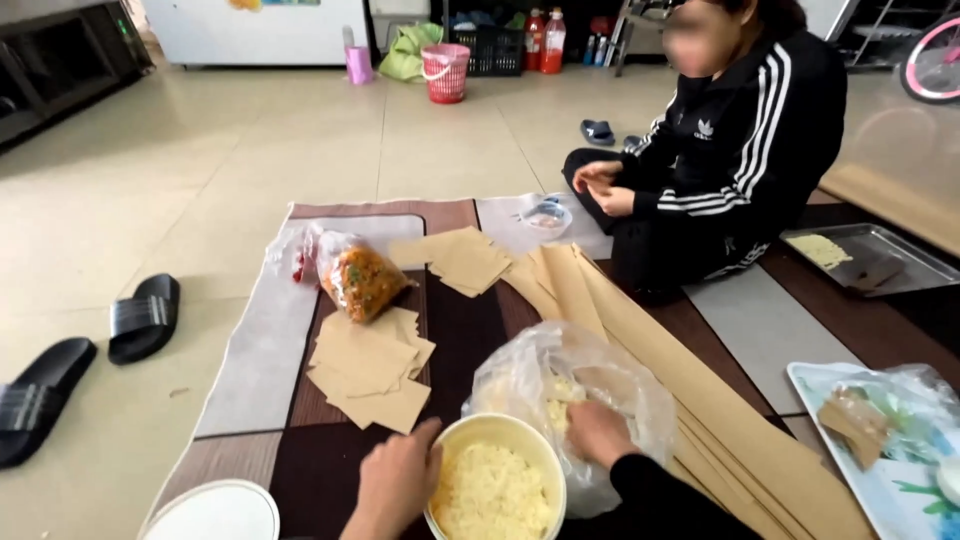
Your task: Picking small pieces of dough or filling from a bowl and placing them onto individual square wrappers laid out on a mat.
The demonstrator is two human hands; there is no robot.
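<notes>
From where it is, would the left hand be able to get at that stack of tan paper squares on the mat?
Probably yes. The left hand rests on the rim of the yellow bowl, and the stack of paper squares lies just beyond it on the mat, with nothing between them.

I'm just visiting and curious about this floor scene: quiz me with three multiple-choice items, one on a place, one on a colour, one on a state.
1. Where is the right hand?
A. inside the clear plastic bag
B. on the black sandals
C. on the metal tray

2. What colour is the basket by the far wall?
A. blue
B. pink
C. black

3. How is the yellow bowl?
A. empty
B. upside down
C. holding pale shredded food

Answers:
1 A, the hand reaches into the clear plastic bag.
2 B, the basket is pink.
3 C, the yellow bowl stands upright with pale shreds, the left hand on its rim.
</notes>
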